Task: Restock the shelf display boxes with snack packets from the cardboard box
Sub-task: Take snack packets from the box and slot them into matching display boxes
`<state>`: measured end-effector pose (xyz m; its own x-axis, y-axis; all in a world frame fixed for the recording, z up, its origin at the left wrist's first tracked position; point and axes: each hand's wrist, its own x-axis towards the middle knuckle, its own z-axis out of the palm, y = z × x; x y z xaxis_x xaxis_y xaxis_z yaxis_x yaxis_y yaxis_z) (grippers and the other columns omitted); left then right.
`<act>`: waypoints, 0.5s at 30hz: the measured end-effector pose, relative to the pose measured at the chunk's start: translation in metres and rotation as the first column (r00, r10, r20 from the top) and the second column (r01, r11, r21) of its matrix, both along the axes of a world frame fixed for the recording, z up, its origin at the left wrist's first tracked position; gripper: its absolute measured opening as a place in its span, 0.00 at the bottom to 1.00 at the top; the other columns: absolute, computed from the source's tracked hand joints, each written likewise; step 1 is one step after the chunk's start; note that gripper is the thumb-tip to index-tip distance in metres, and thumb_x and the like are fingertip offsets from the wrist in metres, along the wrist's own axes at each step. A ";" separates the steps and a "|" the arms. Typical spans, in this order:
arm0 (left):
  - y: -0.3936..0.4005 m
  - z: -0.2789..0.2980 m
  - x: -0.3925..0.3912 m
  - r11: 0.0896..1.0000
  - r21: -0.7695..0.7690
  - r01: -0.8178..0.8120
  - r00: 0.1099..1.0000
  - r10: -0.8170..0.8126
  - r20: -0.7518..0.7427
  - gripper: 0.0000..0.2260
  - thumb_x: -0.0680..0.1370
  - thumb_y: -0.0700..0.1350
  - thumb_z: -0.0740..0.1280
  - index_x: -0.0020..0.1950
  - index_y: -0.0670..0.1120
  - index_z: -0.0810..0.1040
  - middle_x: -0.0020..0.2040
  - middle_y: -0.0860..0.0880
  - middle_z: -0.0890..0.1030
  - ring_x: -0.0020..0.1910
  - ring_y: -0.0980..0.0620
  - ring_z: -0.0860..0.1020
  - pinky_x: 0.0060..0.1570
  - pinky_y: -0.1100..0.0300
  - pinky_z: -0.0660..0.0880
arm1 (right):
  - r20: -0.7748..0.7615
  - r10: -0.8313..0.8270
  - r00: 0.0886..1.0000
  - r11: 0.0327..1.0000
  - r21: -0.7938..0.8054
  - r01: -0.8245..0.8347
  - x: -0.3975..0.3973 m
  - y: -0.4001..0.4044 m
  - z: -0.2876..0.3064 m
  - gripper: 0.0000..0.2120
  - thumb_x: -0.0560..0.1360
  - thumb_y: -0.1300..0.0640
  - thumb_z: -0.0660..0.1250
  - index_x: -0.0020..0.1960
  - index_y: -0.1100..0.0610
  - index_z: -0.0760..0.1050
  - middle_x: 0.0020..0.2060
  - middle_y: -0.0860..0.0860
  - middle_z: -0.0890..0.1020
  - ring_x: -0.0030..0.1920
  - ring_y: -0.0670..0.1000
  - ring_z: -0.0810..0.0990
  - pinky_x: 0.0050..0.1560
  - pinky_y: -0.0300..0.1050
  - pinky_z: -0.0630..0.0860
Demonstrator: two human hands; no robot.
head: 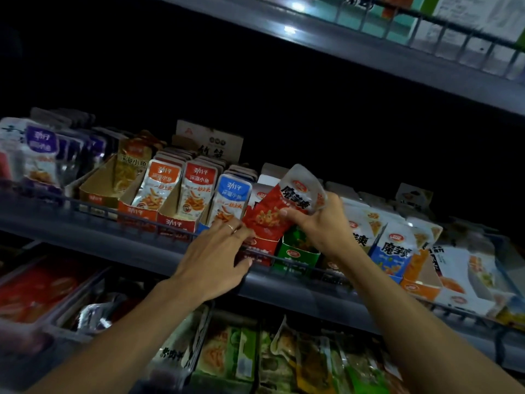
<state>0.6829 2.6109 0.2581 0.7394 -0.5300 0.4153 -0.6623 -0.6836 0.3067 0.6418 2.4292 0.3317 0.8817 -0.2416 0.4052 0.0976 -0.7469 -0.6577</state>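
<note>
- Reaching up from the bottom edge, nearest the lens: two bare forearms, stretching toward the middle shelf.
- Curling round a red snack packet [279, 207]: right hand [321, 223], thumb lying across the packet's lower front, fingers wrapping behind its pale top end.
- Tilting above the red display box [260, 247], lower corner dipping toward it: that same packet, being held just over the box's opening.
- Touching the packet's lower left corner with the fingertips: left hand [218, 254], ring showing on one finger, fingers lying fairly straight, thumb resting against the shelf's wire rail [85, 207].
- Sitting directly under the right hand's fingers: green display box [298, 255].
- Standing just left of the left fingertips: blue-topped packet [231, 199], then red-topped [199, 189] and orange-topped [159, 189] ones in their own boxes.
- Standing right of the right wrist: blue-and-white packets [393, 250], with orange boxes [420, 290] further out.
- Lying well below both hands, dim and blurred: green bagged goods [227, 354] on the lower shelf.
</note>
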 end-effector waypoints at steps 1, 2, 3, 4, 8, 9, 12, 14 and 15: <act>0.000 -0.001 0.001 1.000 -0.001 0.008 1.000 -0.008 -0.005 0.25 0.80 0.55 0.63 0.76 0.54 0.63 0.74 0.55 0.63 0.74 0.53 0.60 0.70 0.53 0.63 | -0.045 0.009 0.999 0.999 -0.042 -0.011 0.001 -0.001 0.001 0.10 0.74 0.50 0.71 0.49 0.53 0.73 0.40 0.50 0.82 0.31 0.44 0.80 0.32 0.41 0.78; 0.001 -0.002 0.002 1.000 -0.006 0.013 1.000 -0.013 -0.001 0.25 0.80 0.55 0.64 0.76 0.54 0.63 0.74 0.55 0.63 0.74 0.53 0.61 0.70 0.53 0.64 | -0.074 0.020 0.997 0.997 -0.074 -0.025 0.002 -0.002 0.005 0.10 0.74 0.51 0.72 0.49 0.54 0.74 0.41 0.50 0.82 0.34 0.46 0.81 0.35 0.44 0.81; 0.001 -0.002 0.003 1.000 -0.022 0.020 1.000 -0.020 0.002 0.25 0.80 0.55 0.64 0.76 0.54 0.63 0.74 0.55 0.64 0.73 0.53 0.61 0.69 0.53 0.65 | -0.096 0.022 0.995 0.993 -0.112 -0.033 0.004 -0.003 0.010 0.11 0.73 0.51 0.72 0.50 0.55 0.74 0.42 0.49 0.82 0.37 0.48 0.82 0.39 0.46 0.82; 0.000 -0.003 0.003 0.999 -0.044 0.025 1.000 -0.025 -0.003 0.25 0.80 0.54 0.64 0.76 0.53 0.64 0.73 0.55 0.64 0.72 0.53 0.62 0.68 0.54 0.66 | -0.115 0.018 0.993 0.986 -0.165 -0.037 0.007 -0.002 0.014 0.11 0.73 0.51 0.72 0.50 0.55 0.74 0.43 0.48 0.82 0.40 0.49 0.82 0.42 0.46 0.81; -0.001 -0.005 0.003 0.995 -0.095 0.033 0.999 -0.035 -0.021 0.25 0.80 0.54 0.64 0.76 0.54 0.65 0.71 0.56 0.65 0.70 0.55 0.63 0.66 0.56 0.69 | -0.217 -0.091 0.972 0.933 -0.361 0.007 0.019 0.018 0.013 0.19 0.71 0.50 0.75 0.55 0.55 0.72 0.49 0.49 0.81 0.47 0.50 0.81 0.51 0.48 0.80; -0.001 -0.005 0.002 0.994 -0.101 0.035 0.999 -0.037 -0.024 0.24 0.80 0.54 0.64 0.75 0.54 0.65 0.71 0.57 0.65 0.70 0.55 0.63 0.65 0.56 0.68 | -0.240 -0.127 0.962 0.919 -0.392 0.024 0.020 0.022 0.009 0.22 0.70 0.49 0.76 0.57 0.55 0.71 0.50 0.49 0.81 0.48 0.51 0.81 0.52 0.49 0.80; 0.000 -0.005 0.002 0.994 -0.105 0.038 0.999 -0.042 -0.032 0.24 0.80 0.53 0.64 0.75 0.54 0.65 0.71 0.57 0.65 0.71 0.55 0.62 0.66 0.56 0.68 | -0.256 -0.079 0.964 0.962 -0.274 0.006 0.017 0.019 0.007 0.18 0.70 0.48 0.76 0.53 0.57 0.76 0.43 0.49 0.84 0.35 0.44 0.82 0.36 0.39 0.79; 0.001 -0.005 0.001 0.993 -0.106 0.048 0.998 -0.053 -0.046 0.23 0.80 0.53 0.64 0.75 0.54 0.65 0.71 0.57 0.65 0.71 0.55 0.62 0.67 0.55 0.68 | -0.153 -0.036 0.988 0.992 -0.126 0.017 0.012 0.012 0.014 0.11 0.73 0.50 0.73 0.45 0.57 0.77 0.35 0.50 0.83 0.26 0.42 0.79 0.27 0.34 0.72; 0.001 -0.005 0.002 0.993 -0.109 0.050 0.997 -0.055 -0.046 0.23 0.80 0.53 0.64 0.75 0.54 0.65 0.71 0.57 0.65 0.71 0.55 0.62 0.67 0.55 0.68 | -0.086 -0.032 0.996 0.997 -0.075 0.026 0.011 0.010 0.017 0.10 0.74 0.51 0.72 0.42 0.57 0.77 0.34 0.50 0.83 0.25 0.42 0.78 0.26 0.34 0.72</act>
<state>0.6847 2.6122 0.2530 0.7327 -0.5226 0.4359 -0.6786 -0.6094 0.4101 0.6531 2.4391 0.3484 0.9073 -0.2400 0.3452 0.0199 -0.7955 -0.6056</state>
